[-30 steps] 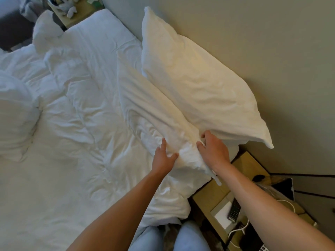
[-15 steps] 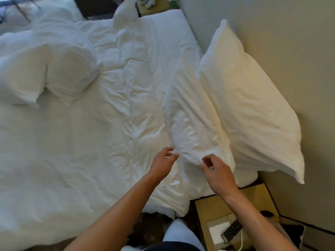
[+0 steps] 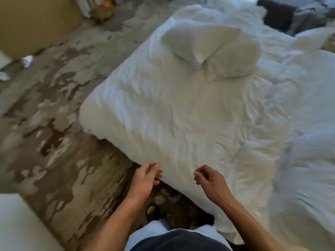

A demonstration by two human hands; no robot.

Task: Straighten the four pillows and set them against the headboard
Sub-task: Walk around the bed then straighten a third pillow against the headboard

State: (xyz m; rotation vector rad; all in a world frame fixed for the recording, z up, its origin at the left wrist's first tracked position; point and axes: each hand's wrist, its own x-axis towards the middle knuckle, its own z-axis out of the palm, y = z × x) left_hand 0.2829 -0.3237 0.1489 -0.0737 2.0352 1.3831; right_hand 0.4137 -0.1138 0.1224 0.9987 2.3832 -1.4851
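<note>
Two white pillows lie on the bed's far part: one pillow (image 3: 197, 42) angled on the left, overlapping a second pillow (image 3: 235, 60) to its right. A third pillow's (image 3: 313, 39) corner shows at the right edge. My left hand (image 3: 145, 178) hovers at the near edge of the white duvet (image 3: 181, 115), fingers loosely curled, holding nothing. My right hand (image 3: 208, 180) hangs just above the duvet, fingers also loosely curled and empty. The headboard is out of view.
Patterned brown-and-beige carpet (image 3: 54, 115) lies left of the bed. Small white scraps of paper (image 3: 27, 60) lie on the floor at far left. A pale object (image 3: 20, 223) fills the lower left corner. A dark sofa (image 3: 277, 13) stands beyond the bed.
Both hands have let go of the pillow by the wall. The view has swung left, away from the wall and nightstand, to the bed's foot and the two pillows lying there.
</note>
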